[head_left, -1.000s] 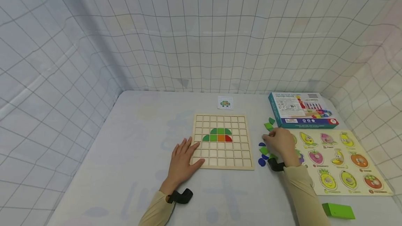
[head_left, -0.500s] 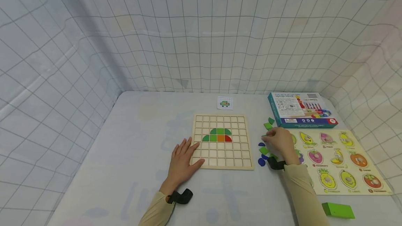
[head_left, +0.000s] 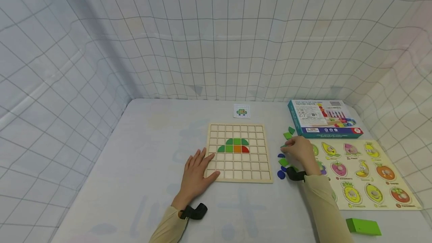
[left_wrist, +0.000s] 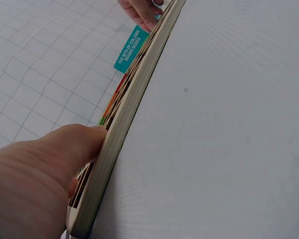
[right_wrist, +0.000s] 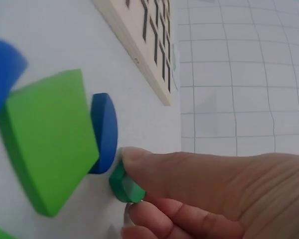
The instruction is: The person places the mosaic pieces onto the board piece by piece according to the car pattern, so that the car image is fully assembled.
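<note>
My left hand lies with spread fingers on the lower left corner of the wooden grid board; its thumb touches the board edge in the left wrist view. Green, orange and red tiles form two rows on the board. To the right of it, my right hand pinches a small dark green tile between thumb and fingers, low over the table. Beside that tile in the right wrist view are a blue half-round tile and a light green square tile. The tile's full outline is partly hidden by the thumb.
A small pattern card lies beyond the board. At the right are a teal-edged box, a fruit puzzle board and a green block. Loose green tiles and a blue round tile lie near my right hand.
My right hand has shifted very slightly left and away from me, and more of the dark green tile shows at its fingertips. The left hand and the tiles on the board stay put.
</note>
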`<state>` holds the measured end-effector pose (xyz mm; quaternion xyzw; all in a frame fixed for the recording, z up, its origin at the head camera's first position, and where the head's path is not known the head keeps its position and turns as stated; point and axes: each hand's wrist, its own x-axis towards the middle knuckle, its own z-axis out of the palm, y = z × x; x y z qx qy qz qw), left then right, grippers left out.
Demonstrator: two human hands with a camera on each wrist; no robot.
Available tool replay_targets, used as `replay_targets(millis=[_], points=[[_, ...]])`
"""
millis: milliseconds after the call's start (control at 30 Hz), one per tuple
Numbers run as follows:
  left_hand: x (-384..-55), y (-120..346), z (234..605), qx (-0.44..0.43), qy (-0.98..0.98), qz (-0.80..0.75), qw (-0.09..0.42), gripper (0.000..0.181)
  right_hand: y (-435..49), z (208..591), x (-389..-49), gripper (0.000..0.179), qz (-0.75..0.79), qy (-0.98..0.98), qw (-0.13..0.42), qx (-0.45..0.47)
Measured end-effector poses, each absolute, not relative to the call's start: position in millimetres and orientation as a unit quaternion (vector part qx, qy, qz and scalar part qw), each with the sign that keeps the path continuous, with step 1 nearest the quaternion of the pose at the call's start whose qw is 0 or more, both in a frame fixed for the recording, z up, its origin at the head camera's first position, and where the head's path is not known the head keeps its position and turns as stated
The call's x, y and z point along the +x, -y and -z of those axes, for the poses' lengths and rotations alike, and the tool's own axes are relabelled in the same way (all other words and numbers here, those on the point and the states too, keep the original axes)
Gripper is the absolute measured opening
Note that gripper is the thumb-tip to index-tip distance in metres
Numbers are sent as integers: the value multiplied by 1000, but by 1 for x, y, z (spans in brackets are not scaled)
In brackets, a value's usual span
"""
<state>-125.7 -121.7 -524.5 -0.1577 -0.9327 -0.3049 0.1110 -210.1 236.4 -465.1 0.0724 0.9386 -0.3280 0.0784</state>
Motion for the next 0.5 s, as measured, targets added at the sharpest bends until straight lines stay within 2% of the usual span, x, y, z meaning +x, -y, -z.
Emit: replay_targets(millis=[233, 500], points=[[-126, 122, 526, -159, 932, 306, 108, 62, -234, 465, -211, 27, 342, -932, 96, 64], [-126, 121, 525, -158, 933, 305, 109, 62, -226, 466, -206, 17, 341, -937, 66, 26]])
